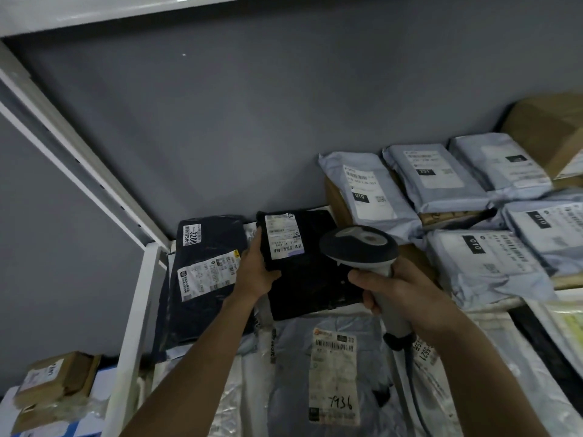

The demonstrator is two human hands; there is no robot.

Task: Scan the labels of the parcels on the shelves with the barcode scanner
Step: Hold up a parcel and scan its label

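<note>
Fingers of the left hand (257, 272) curl round the edge of a black parcel (303, 266), tipping its label (284, 236) toward the barcode scanner (359, 247).

Right hand (400, 288) wraps the scanner's grey handle, head aimed down at that label from just beside it; the lift seems meant to flatten the label and square it to the beam. One scanner is in view. On this shelf I count two dark parcels: the held one and a second (205, 279) lying flat to its left. At least five pale grey mailers (372, 197) are stacked at the right, labels up, probably so each can be read without unstacking, and a large one (334, 373) lies nearest.
</note>
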